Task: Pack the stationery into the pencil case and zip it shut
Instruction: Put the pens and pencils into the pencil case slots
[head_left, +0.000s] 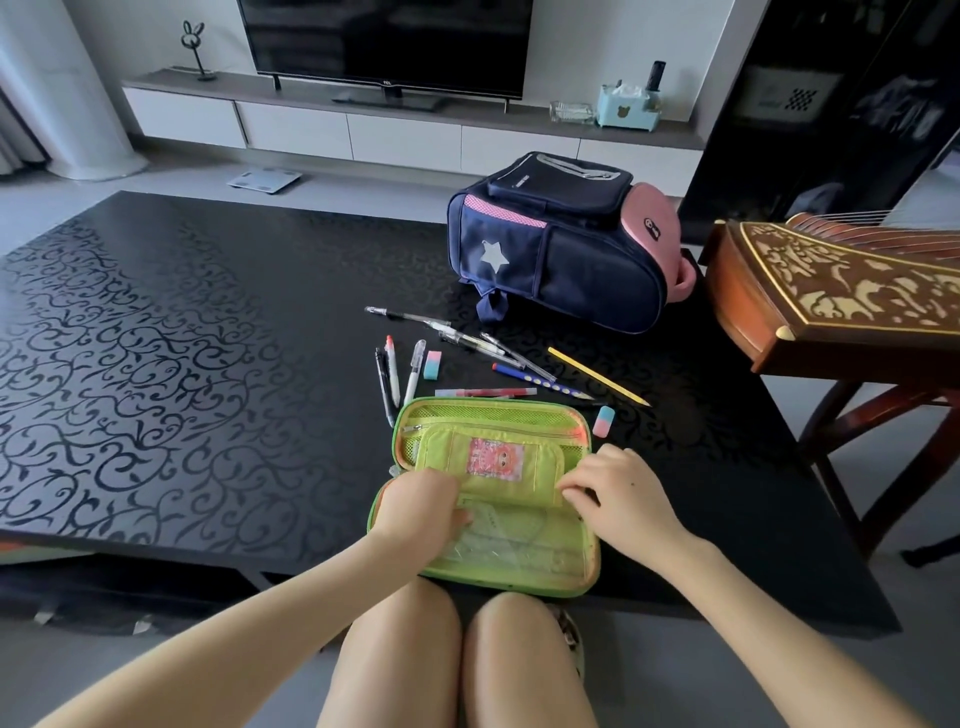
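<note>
- Green pencil case (483, 564) lies open at the near edge of the black table (182, 338), clear rulers inside.
- Left hand (421, 506) presses flat on them, fingers together; right hand (618, 493) pinches the inner flap (498, 457).
- Best to hold the flap up, keeping the rulers flat.
- Beyond the case: about eight pens, two pencils, two erasers.
</note>
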